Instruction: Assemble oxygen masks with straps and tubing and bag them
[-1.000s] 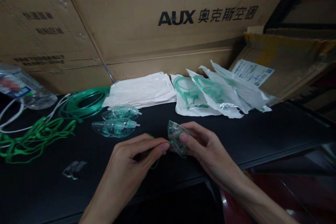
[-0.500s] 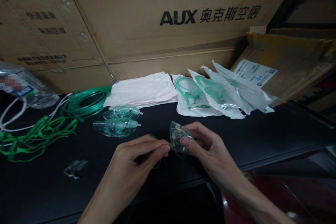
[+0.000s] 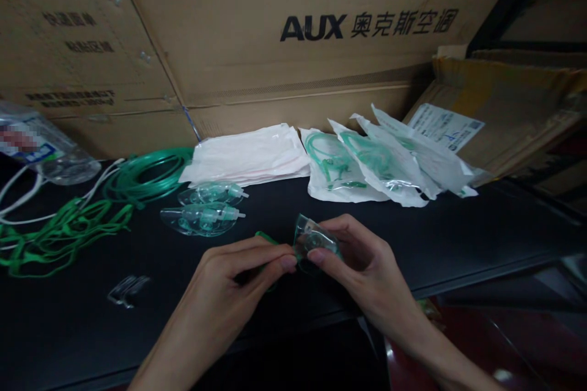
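Closed around a clear green-tinted oxygen mask (image 3: 313,237), my right hand (image 3: 358,250) has its thumb on the mask's near side. My left hand (image 3: 254,272) pinches a green elastic strap (image 3: 266,237) between thumb and forefinger, right at the mask's left edge. Much of the strap is hidden behind the left fingers. Two more masks (image 3: 202,220) lie on the black table behind my left hand. Several green elastic straps (image 3: 64,235) sit in a loose heap at the left. Small clear or metal strips (image 3: 128,291) rest left of my left forearm.
Behind the masks lie coiled green tubing (image 3: 147,174) and a stack of white pouches (image 3: 250,156). Several filled pouches (image 3: 343,168) lean rightward. A clear plastic bottle (image 3: 64,159) and white cord (image 3: 21,195) are at left. A large cardboard box (image 3: 293,67) stands at the back.
The mask in my right hand has turned slightly and sits closer against my left fingertips. My left hand keeps its pinch on the strap. The view has shifted a little.
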A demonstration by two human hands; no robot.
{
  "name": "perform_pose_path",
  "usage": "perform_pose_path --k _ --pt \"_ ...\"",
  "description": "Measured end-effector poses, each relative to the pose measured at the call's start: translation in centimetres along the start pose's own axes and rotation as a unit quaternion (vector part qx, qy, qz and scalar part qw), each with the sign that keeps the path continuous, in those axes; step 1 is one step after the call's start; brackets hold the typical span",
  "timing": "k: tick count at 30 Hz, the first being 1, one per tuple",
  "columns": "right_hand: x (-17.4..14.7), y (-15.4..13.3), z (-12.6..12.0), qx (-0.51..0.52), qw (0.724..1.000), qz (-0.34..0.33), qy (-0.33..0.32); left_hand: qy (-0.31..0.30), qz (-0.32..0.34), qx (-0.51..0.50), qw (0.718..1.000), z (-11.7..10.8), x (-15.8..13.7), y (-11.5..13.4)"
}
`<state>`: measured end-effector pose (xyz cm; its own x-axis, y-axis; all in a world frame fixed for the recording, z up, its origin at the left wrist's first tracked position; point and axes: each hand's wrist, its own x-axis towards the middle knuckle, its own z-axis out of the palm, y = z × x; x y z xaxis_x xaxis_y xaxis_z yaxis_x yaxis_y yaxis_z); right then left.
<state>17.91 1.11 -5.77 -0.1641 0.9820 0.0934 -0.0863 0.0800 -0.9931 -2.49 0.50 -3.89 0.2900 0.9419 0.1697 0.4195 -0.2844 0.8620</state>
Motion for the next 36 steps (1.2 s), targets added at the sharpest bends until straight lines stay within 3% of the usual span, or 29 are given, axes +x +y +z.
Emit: perform_pose_path --k 9,13,16,23,30,36 --pt "-0.3 0.6 0.2 -0.013 0.999 -0.025 -0.025 0.012 -0.048 -0.063 0.997 0.7 0.0 0.3" --pt "-1.0 1.4 0.2 -0.110 0.976 -0.187 0.024 0.042 -0.062 -0.051 0.996 0.8 -0.2 -0.1" --pt "-1.2 1.4 0.4 -0.191 0.945 -0.265 -0.011 0.041 -0.076 -0.067 0.994 0.8 -0.5 -0.4" --pt "-0.9 1.3 0.4 -0.178 0.954 -0.239 -0.014 0.024 -0.086 -0.050 0.995 1.1 -0.9 -0.6" --pt "-1.4 1.8 0.4 -0.202 0.945 -0.257 -0.008 -0.006 -0.002 0.032 0.999 1.2 -0.8 -0.6" --pt "-1.3 1.6 0.4 -0.220 0.939 -0.262 0.008 0.041 0.036 0.123 0.991 0.9 -0.9 -0.1"
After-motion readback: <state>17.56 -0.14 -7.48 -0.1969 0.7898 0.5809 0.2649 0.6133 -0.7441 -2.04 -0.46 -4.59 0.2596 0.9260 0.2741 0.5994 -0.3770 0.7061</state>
